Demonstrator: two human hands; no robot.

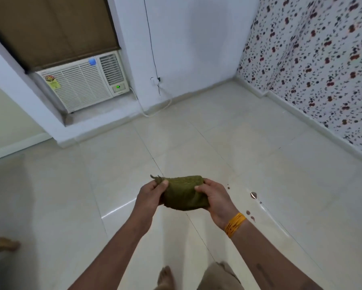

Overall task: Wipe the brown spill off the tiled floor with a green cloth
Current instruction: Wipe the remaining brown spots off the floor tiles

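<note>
A folded olive-green cloth (183, 192) is held in the air in front of me, above the cream tiled floor (259, 143). My left hand (150, 193) pinches its left corner between thumb and fingers. My right hand (215, 198), with an orange band at the wrist, grips its right side with the thumb on top. Small brown drops of the spill (250, 214) lie on the tiles just right of my right wrist, with two more drops (228, 186) further up and a faint brownish smear beyond them.
A window air conditioner (86, 84) sits low in the far left wall under a brown blind. A white cord (155, 105) runs along the skirting. Floral wallpaper (322, 70) covers the right wall. My bare foot (165, 277) stands below; another person's foot (6, 243) is at the left edge.
</note>
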